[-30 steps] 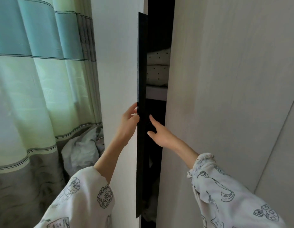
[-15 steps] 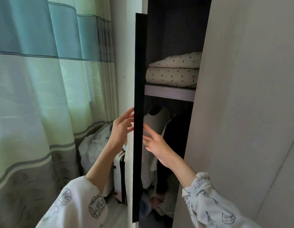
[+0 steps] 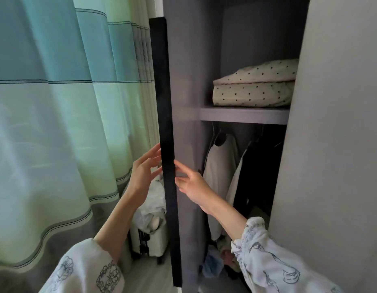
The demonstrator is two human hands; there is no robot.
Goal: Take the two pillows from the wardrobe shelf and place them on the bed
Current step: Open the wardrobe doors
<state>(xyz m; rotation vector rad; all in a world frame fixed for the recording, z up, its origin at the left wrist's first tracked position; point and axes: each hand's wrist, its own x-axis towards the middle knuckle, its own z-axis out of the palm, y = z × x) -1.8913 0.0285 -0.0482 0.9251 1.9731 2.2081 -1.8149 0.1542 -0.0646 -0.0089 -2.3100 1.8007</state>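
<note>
Both hands at the edge of the tall wardrobe door (image 3: 168,144), seen edge-on as a dark strip: left hand (image 3: 144,172) on its outer face, fingers spread and loose, clasping nothing; right hand (image 3: 192,187) on the inner side, fingertips (image 3: 177,164) touching the edge, likewise open and empty. Placed so, one on each side, most likely to steady the door and push it clear of the opening.

Inside, two cream pillows with small black dots, stacked flat: upper pillow (image 3: 261,71) resting directly on lower pillow (image 3: 253,95), both on the pale grey wardrobe shelf (image 3: 242,115), above hand height and partly hidden by the closed pale door (image 3: 335,123) to the right. Below the shelf, hanging clothes (image 3: 221,176), white and dark. Left of the wardrobe, a striped green, teal and grey curtain (image 3: 56,102); by its foot, a small white suitcase (image 3: 155,244).

Bed not in view. Pillows untouched; task barely begun. Next move probably a reach up to the stack.
</note>
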